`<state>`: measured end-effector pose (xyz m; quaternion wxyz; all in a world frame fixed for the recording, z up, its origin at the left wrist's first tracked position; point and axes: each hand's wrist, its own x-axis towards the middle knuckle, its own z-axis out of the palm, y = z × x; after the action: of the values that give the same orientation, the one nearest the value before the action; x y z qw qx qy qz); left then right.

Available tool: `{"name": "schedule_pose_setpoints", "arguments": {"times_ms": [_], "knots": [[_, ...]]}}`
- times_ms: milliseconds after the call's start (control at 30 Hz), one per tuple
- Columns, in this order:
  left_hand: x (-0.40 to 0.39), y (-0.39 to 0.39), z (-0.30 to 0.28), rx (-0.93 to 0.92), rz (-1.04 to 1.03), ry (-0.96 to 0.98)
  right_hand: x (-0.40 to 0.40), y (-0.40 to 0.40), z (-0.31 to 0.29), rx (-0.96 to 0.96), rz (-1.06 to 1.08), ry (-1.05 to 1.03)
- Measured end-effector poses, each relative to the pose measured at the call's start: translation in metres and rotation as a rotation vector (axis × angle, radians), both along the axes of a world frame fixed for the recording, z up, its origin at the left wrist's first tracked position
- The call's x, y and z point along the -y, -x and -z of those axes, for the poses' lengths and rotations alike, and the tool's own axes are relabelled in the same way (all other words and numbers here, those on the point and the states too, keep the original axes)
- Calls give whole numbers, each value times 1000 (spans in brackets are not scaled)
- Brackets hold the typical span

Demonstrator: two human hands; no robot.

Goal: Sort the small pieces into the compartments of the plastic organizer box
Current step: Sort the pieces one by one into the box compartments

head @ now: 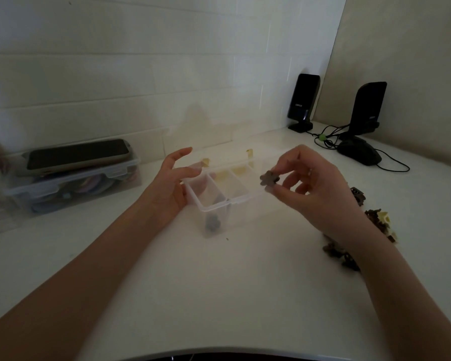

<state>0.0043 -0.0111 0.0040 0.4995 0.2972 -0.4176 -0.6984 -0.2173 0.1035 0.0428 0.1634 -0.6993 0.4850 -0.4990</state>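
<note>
- At the far left, a lidded clear storage box (73, 187) sits on the white tabletop (193, 282) against the wall, with a dark phone (78, 153) lying flat on its lid.
- My left hand (171, 183) rests at the left end of the plastic organizer box (227, 194), fingers spread and loosely curled, gripping nothing; its fingertips reach over the box's left rim, though I cannot tell whether they touch it.
- The organizer box is clear, open-topped, and lies between my two hands, its dividers running across it.
- In its nearest left compartment lie a few dark pieces (212, 221); pale yellow pieces (238, 171) show in the far compartments, blurred through the plastic.
- A dark flower-shaped piece (268, 179) is pinched between the thumb and fingertips of my right hand (313, 183), held in the air above the box's right end.
- My right hand is closed on that piece only; the other fingers curl loosely behind it.
- Just right of my right wrist, a loose pile of unsorted pieces (375, 222), mostly dark brown with a pale yellow one among them, lies on the tabletop, partly hidden by my forearm.
- Farther back at the right stand two black speakers (303, 101) with trailing cables, and a black mouse (359, 151) in front of them.
</note>
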Motion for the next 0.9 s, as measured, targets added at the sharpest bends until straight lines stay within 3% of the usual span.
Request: {"name": "schedule_pose_setpoints", "arguments": {"times_ms": [200,400,567,700,800,900], "knots": [[0,2,1,-46,16,20,5,-6,7,-16,187,115],[-2,4,0,-44,39,48,11,-9,17,-369,329,63],[-1,3,1,-11,31,65,13,8,15,-207,451,110],[0,3,2,13,21,74,16,28,15,-153,577,-19],[2,1,4,34,18,93,14,23,12,-140,539,46],[3,1,5,41,18,100,15,6,0,-342,295,161]]}}
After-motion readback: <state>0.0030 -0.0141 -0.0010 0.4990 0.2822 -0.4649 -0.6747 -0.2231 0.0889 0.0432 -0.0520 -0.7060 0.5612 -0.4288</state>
